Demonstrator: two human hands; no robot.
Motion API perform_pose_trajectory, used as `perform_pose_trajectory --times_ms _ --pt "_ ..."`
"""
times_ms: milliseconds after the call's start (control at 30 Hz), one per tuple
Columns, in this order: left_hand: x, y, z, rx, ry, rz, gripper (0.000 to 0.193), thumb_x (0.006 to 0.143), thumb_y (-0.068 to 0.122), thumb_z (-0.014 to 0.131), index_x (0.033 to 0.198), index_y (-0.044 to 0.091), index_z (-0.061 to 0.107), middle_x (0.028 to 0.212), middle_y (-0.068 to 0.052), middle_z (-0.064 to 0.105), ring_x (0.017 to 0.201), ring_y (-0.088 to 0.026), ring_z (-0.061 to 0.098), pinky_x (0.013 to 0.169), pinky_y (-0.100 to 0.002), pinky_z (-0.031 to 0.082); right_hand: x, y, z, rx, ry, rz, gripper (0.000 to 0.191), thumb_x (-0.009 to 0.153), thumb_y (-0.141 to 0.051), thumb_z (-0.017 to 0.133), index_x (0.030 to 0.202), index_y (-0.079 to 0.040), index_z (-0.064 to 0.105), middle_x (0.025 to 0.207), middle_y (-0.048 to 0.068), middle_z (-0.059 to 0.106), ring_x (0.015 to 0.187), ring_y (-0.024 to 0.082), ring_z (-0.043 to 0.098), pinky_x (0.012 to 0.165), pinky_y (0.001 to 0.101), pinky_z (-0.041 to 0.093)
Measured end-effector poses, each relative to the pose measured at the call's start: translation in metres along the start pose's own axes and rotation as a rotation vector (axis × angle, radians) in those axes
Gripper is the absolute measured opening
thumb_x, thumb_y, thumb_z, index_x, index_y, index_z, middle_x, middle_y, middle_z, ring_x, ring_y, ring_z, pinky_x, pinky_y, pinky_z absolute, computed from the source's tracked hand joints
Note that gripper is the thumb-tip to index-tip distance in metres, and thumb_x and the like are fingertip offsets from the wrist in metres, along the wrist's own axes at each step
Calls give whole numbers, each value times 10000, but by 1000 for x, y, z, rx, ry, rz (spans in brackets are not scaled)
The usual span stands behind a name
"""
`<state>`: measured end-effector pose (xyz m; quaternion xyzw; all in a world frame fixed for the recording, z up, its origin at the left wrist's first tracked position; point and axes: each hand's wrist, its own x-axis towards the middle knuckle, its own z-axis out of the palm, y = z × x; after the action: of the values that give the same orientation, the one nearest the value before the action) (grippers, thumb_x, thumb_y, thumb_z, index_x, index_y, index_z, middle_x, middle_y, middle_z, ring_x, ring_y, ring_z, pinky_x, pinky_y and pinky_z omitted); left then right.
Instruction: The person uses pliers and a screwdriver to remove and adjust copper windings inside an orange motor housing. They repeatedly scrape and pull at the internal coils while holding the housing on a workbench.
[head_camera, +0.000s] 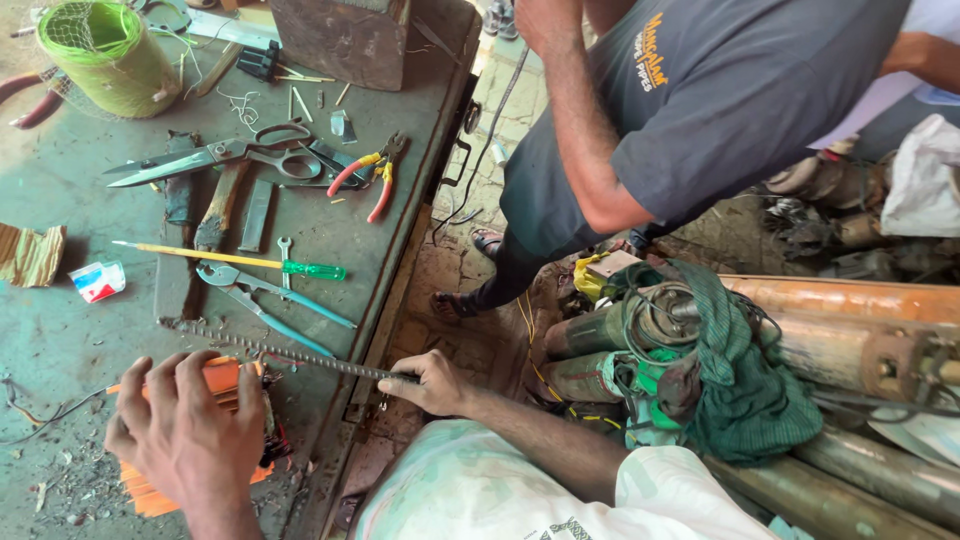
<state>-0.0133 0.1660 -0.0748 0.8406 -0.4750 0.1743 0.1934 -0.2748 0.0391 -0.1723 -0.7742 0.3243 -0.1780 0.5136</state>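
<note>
Hands at a cluttered workbench (60, 180)
Left hand (185, 430) spreads open-fingered over an orange block (150, 490) — right hand (435, 382) grips a ribbed steel rod (290, 352).

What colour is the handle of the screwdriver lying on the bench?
Translucent green, on the screwdriver with its yellow shaft; the head view shows it.

Left hand (185, 430) low in view, back to camera, fingers curled downward in a loose clamp. Right hand (432, 382) further right, closed in a fist grip, forearm running back toward the body, elbow bent.
</note>
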Motion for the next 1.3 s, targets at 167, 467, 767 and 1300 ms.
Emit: perform_pose_trajectory --times_ms 167,467,767,1300 --pt "3 -1 -11 -1 -13 -1 386 955 474 759 1156 156 673 1341 8 667 1426 -254 456 1168 -476 291 -9 -11 25 -1 35 22 438 966 -472 705 982 -42 782 763 68 733 680 115 672 622 326 532" --pt "-4 -10 -6 -61 -37 2 397 981 472 735 1185 139 664 1315 -15 626 1442 -272 437 1181 -502 279 -8 -9 35 -73 2 109 400 936 -462 732 946 -63 757 727 43 696 673 119 647 627 338 513" --pt "-8 -13 -1 -46 -48 -4 380 986 458 732 1172 134 663 1308 -11 617 1450 -268 423 1169 -506 279 -13 -12 36 -122 -84 221 404 950 -504 691 996 -107 754 698 15 675 659 119 654 636 362 532" --pt "-5 -8 -5 -67 -39 -20 368 974 466 739 1154 152 670 1310 -24 629 1442 -275 434 1171 -503 291 -4 -8 31 -165 -117 228 483 935 -566 682 956 -85 721 686 37 650 677 131 648 632 375 531"
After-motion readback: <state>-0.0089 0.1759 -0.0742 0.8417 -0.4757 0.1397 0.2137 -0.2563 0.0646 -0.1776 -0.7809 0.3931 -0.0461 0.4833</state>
